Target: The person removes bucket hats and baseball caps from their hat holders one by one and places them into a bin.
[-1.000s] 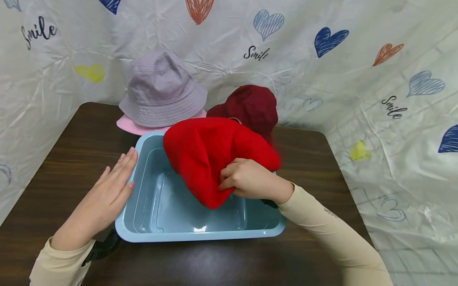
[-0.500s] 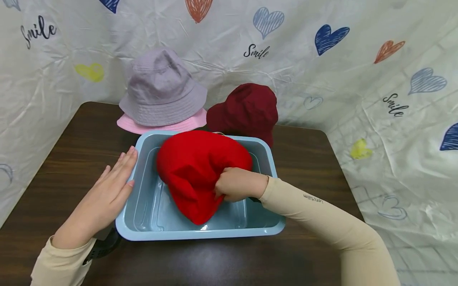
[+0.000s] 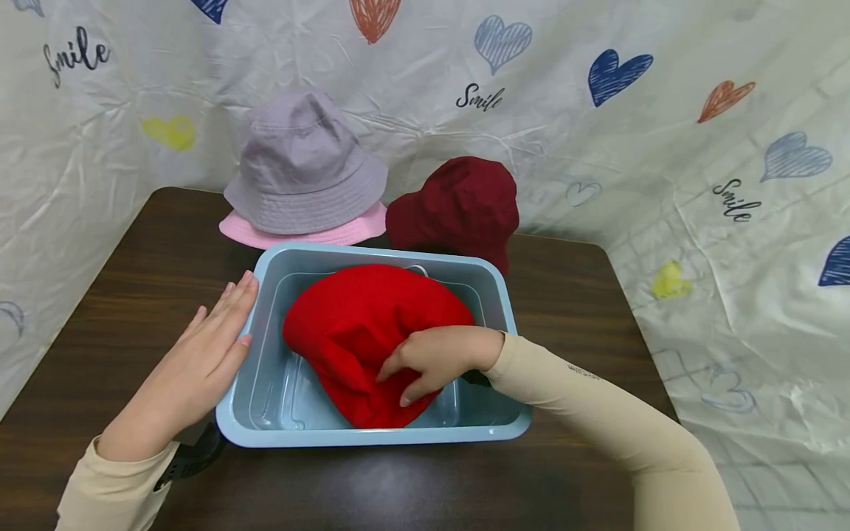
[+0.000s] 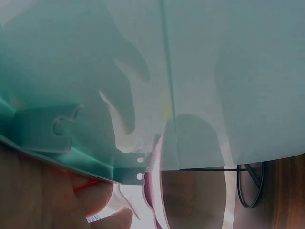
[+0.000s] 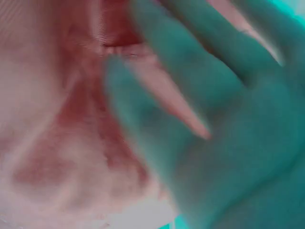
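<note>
A soft red felt hat (image 3: 372, 302), shaped like a beret, lies crumpled in the light-blue plastic basin (image 3: 372, 438). Over its front right part is my right hand (image 3: 441, 358), thumb and fingers spread apart and none curled round the cloth; the fingertips are on or just above it. The right wrist view is blurred but shows the spread fingers (image 5: 162, 62) near the hat's fabric. My left hand (image 3: 192, 365) rests with straight fingers along the basin's left rim. In the left wrist view the basin's outer wall (image 4: 267, 86) fills most of the picture.
Behind the basin a lavender bucket hat (image 3: 305, 169) sits on a pink hat (image 3: 352, 230). A dark red cap (image 3: 458, 210) stands to their right. The dark wooden table (image 3: 571, 310) meets a white heart-print sheet (image 3: 425, 66). A thin pale loop (image 3: 418, 270) shows behind the red hat.
My right hand has brought the red hat down and toward me into the basin, then loosened its fingers from the cloth. The left hand has stayed at the rim.
</note>
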